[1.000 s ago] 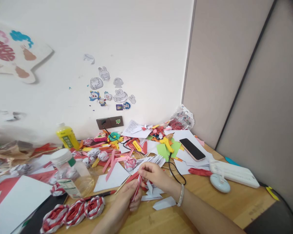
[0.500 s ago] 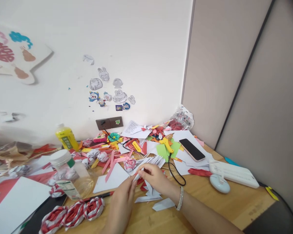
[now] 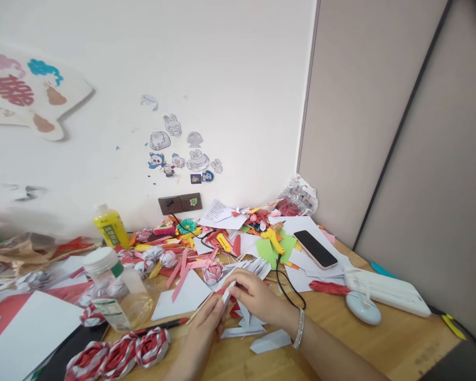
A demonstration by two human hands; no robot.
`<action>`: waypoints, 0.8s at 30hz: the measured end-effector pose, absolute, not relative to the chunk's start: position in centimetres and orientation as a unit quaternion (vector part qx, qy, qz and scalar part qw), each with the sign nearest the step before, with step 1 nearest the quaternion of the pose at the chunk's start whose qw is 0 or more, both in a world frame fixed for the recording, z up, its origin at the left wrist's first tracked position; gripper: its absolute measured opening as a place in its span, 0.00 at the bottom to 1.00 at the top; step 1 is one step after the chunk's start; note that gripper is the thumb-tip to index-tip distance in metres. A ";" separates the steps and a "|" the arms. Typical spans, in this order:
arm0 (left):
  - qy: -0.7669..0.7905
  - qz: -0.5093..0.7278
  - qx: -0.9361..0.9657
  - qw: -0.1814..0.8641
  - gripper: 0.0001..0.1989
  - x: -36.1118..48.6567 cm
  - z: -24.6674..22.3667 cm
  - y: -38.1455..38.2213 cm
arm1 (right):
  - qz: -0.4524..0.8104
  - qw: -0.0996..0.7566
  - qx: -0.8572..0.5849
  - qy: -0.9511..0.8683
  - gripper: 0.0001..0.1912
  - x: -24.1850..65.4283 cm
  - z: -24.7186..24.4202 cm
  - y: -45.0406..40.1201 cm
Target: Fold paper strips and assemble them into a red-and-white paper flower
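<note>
Both hands meet over the wooden table around a small folded strip of white paper [image 3: 227, 292], which shows a red edge. My left hand [image 3: 207, 320] is closed on its lower end. With thumb and fingers, my right hand [image 3: 253, 292] pinches the upper end. A thin wooden stick [image 3: 196, 312] juts out beside my left hand; whether that hand holds it I cannot tell. Folded white paper pieces [image 3: 244, 332] lie below my right hand. Just behind the hands is a rolled red-and-white paper rose [image 3: 213, 272], near a stack of white strips [image 3: 257, 266].
Three striped paper rolls [image 3: 119, 353] and a clear jar [image 3: 115, 288] stand left. A yellow bottle [image 3: 111, 226] is behind. A yellow glue gun [image 3: 275, 241], phone [image 3: 315, 248], white power strip [image 3: 388, 290] and pale-blue mouse-shaped object [image 3: 363, 308] lie right. A black cable [image 3: 287, 299] loops behind my right hand.
The paper between my hands is turned and now shows a red edge. The thin stick beside my left hand has come into sight. The view has shifted slightly.
</note>
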State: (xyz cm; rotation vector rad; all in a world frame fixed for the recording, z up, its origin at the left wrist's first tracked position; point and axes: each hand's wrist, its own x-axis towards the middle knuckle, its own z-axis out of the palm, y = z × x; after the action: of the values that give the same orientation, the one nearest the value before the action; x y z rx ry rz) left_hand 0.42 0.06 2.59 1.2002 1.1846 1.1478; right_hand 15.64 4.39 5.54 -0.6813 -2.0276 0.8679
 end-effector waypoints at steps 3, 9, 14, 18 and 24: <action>0.468 0.462 0.525 0.540 0.21 0.6 2.5 0.4 | 0.358 0.407 -0.274 -0.794 0.12 15.6 5.5 4.3; 0.491 0.510 0.514 0.486 0.17 1.2 3.0 0.1 | 0.451 0.443 -0.317 -0.708 0.11 14.9 4.5 4.5; 0.529 0.512 0.557 0.385 0.16 0.7 2.9 0.1 | 0.510 0.445 -0.296 -0.674 0.09 14.5 4.1 4.5; 0.545 0.488 0.599 0.326 0.13 0.5 2.6 0.1 | 0.544 0.429 -0.279 -0.665 0.11 14.3 4.0 4.3; 0.527 0.479 0.607 0.352 0.12 0.9 2.9 -0.4 | 0.504 0.427 -0.292 -0.691 0.08 14.4 4.5 4.2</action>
State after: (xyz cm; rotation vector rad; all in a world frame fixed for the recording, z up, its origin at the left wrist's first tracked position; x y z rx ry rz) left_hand 0.88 -0.37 2.90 1.5710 1.3639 1.2385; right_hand 14.44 4.24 4.54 -0.7292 -1.7265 1.2601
